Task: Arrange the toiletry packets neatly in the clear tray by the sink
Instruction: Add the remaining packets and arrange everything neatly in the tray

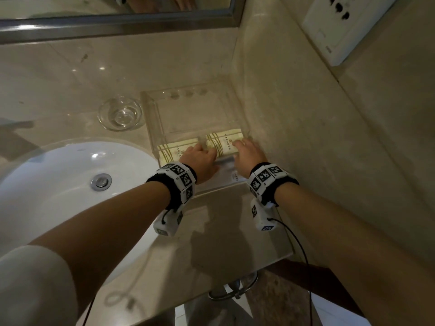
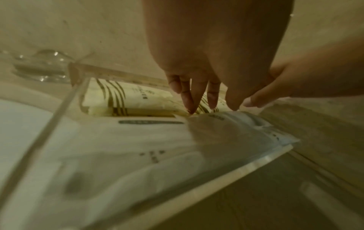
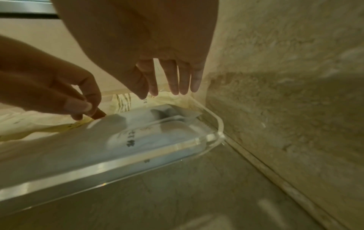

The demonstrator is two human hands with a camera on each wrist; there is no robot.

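Note:
The clear tray (image 1: 150,114) stands on the counter against the right wall. Two cream packets with gold stripes lie side by side across it, a left one (image 1: 173,150) and a right one (image 1: 223,138). White packets (image 1: 224,177) fill the tray's near end, seen large in the left wrist view (image 2: 138,147). My left hand (image 1: 197,150) points its fingers down. Its fingertips (image 2: 190,109) touch the seam between the cream and white packets. My right hand (image 1: 237,144) lies with straight fingers (image 3: 174,87) over the right cream packet (image 3: 126,102). Whether the left hand pinches an edge is unclear.
A small glass bowl (image 1: 120,114) sits left of the tray. The white sink basin (image 1: 58,184) with its drain (image 1: 101,182) is at the near left. The stone wall (image 1: 306,114) runs close along the tray's right side and carries a socket plate (image 1: 341,27). A mirror frame (image 1: 117,22) is behind.

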